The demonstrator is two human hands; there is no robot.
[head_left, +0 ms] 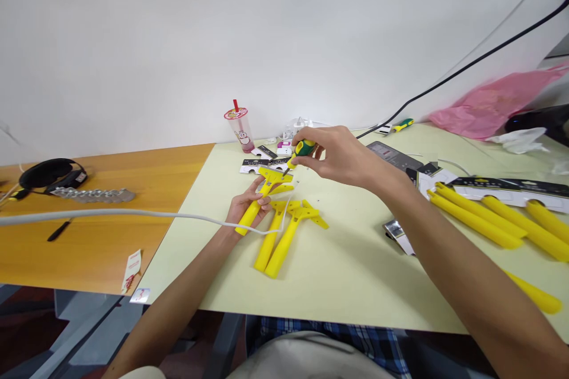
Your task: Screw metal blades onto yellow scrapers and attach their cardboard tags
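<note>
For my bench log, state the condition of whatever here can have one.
Left hand, closed on held scraper
Held scraper, aslant
Right hand, closed on screwdriver
Screwdriver, pointing down at held scraper's head
Two nearer scrapers, lying together
Cup, lidded, straw in, nearly empty
Pink bag, crumpled

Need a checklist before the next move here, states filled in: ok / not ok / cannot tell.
1. Left hand grips the yellow T-shaped tool: ok.
2. Right hand holds the screwdriver by its handle: ok.
3. Screwdriver tip seated in a screw: cannot tell, too small.
4. White cable out of the view of the work: not ok, crosses the left wrist.
5. Cup clear of both hands: ok, near the wall.
</note>
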